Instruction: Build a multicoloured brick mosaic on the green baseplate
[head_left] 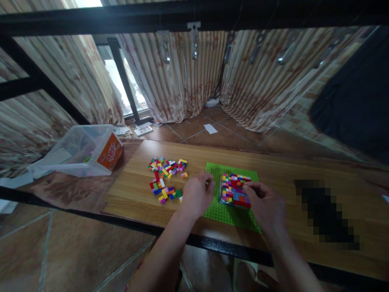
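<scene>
A block of multicoloured toy bricks (227, 188) stands on a green studded baseplate (212, 213), with red and blue bricks inside its mixed-colour edge. My right hand (267, 202) is at the right side of this block, thumb and fingers pinched on a small toy brick at its top; the brick is mostly hidden by the fingertips. Over the baseplate's left edge is my left hand (197, 194), its fingers curled together near the thumb. Whatever those fingers may hold is too small to make out. Loose toy bricks (164, 190) in many colours lie left of my left hand.
A clear plastic bin (75, 152) with an orange label stands left of the wooden table (130, 182). A pixelated dark object (328, 215) lies at the right. A black bar (194, 16) with hanging hooks crosses above; a dark-clothed shape (358, 97) is at far right.
</scene>
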`<state>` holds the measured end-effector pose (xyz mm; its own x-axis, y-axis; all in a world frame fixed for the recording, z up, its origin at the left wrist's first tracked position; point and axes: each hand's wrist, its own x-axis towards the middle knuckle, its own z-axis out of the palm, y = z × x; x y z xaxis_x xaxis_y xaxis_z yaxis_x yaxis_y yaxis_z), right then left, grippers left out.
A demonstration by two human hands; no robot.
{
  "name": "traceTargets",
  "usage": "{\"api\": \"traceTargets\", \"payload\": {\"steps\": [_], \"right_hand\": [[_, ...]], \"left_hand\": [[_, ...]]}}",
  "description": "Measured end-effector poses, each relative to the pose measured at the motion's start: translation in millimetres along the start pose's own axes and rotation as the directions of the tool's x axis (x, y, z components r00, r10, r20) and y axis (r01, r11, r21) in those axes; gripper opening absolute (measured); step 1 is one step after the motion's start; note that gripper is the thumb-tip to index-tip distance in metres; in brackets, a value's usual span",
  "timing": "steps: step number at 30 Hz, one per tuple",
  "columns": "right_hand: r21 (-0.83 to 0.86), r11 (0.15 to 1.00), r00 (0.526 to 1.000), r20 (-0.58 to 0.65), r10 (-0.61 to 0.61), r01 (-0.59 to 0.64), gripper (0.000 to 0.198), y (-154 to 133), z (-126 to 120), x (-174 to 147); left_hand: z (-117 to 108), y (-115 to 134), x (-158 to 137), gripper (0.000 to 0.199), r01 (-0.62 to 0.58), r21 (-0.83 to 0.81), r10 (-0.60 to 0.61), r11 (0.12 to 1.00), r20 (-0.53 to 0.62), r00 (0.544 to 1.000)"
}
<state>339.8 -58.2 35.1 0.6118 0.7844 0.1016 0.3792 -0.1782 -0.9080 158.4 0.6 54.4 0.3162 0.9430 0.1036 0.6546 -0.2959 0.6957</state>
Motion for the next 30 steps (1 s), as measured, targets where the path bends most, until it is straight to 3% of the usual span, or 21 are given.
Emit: {"api": "traceTargets", "payload": {"steps": [2,5,9,14,21,26,30], "right_hand": [[0.024,1.0,1.0,0.008,0.01,-0.01,0.026,0,-2,-1],[0.074,0.997,0.999,0.01,0.033,-0.034,0.027,0,-4,-1],[0.107,0.994,0.999,-0.002,0.037,-0.037,0.026,0,-5,-1],[0.1,0.995,1.0,-0.011,0.002,-0.001,0.024,-3,-5,-1],[0.089,0.996,1.0,0.018,-0.022,0.02,0.023,-5,-5,-2],[0.137,0.99,0.999,0.019,-0.046,0.043,0.021,-7,-2,-4],[0.203,0.977,0.995,0.047,-0.084,0.072,0.018,-13,1,-6]], "left_hand": [[-13,-11,5,0.019,0.112,0.127,-0.103,0.986,-0.075,0.992],[-36,-31,10,0.016,0.31,0.293,-0.253,0.904,-0.216,0.943],[-56,-50,9,0.021,0.443,0.406,-0.356,0.799,-0.273,0.894],[-60,-59,6,0.02,0.464,0.5,-0.385,0.731,-0.26,0.886],[-59,-61,7,0.025,0.439,0.509,-0.367,0.74,-0.241,0.899],[-61,-50,7,0.028,0.433,0.523,-0.393,0.734,-0.194,0.899],[-65,-45,11,0.023,0.444,0.5,-0.388,0.743,-0.219,0.895]]}}
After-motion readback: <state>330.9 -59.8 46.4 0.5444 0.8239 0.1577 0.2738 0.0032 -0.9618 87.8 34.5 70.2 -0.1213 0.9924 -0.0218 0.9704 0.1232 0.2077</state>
